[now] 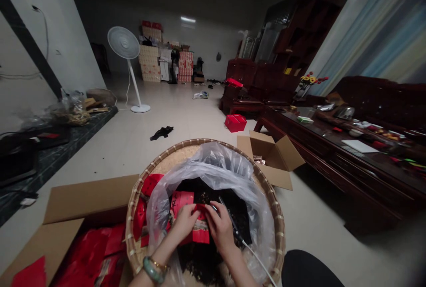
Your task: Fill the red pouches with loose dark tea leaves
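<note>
My left hand (184,222) and my right hand (219,227) pinch the top of a red foil packet (201,229) held upright. It stands over dark loose tea-like leaves (203,191) inside a clear plastic bag (213,163), which lines a round woven bamboo tray (132,229). A black handheld tool with a white cord (229,218) lies against my right hand, and I cannot tell if that hand grips it. More red packets (89,251) fill an open cardboard box (86,200) to the lower left. A jade bangle (153,270) circles my left wrist.
A second open cardboard box (271,156) stands beyond the tray. A dark wooden table (333,154) with scattered items runs along the right. A red crate (235,123), a floor fan (124,43) and stacked cartons (149,63) stand further off.
</note>
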Motion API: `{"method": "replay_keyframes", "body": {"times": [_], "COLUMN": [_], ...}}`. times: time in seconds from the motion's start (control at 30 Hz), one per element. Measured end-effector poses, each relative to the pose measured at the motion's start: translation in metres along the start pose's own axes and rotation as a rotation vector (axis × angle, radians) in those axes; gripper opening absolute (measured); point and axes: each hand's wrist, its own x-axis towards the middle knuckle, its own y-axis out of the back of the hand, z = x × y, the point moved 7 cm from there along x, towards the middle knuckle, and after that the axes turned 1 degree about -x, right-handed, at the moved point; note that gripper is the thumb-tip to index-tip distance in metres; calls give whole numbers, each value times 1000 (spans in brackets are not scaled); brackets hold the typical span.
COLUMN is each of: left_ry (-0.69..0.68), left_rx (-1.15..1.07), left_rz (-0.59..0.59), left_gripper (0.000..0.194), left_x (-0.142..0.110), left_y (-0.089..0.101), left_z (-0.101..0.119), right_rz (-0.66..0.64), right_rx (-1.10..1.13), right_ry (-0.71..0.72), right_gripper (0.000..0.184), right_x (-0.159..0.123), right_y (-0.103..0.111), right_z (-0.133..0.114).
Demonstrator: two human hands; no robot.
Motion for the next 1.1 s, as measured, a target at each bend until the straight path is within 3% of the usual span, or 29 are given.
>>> {"method": "replay_keyframes", "body": {"times": [0.4, 0.6, 0.7, 0.8, 0.93, 1.1], "left_ry": [6, -25, -35, -18, 86, 80], "left_rx": [95, 268, 315, 251, -25, -163], "left_rz": [-44, -72, -79, -101, -196, -151], "left_gripper": [28, 27, 26, 26, 36, 34], "left_x": [0, -8, -11, -10, -8, -4], "left_y": [-5, -4, -2, 3, 6, 11], "left_z": [-11, 5, 14, 14, -1, -6], "right_rz": [10, 65, 56, 38, 40, -45], "right_rx": [5, 66, 59, 128, 198, 240], "right_ry": [12, -168, -180, -187, -316, -427], "right_gripper": [45, 10, 11, 14, 15, 14], "right_x": [-6, 1, 6, 9, 7, 0], "right_y": [-4, 5, 9, 14, 20, 8], "right_z": [-1, 6, 6, 8, 18, 18]}}
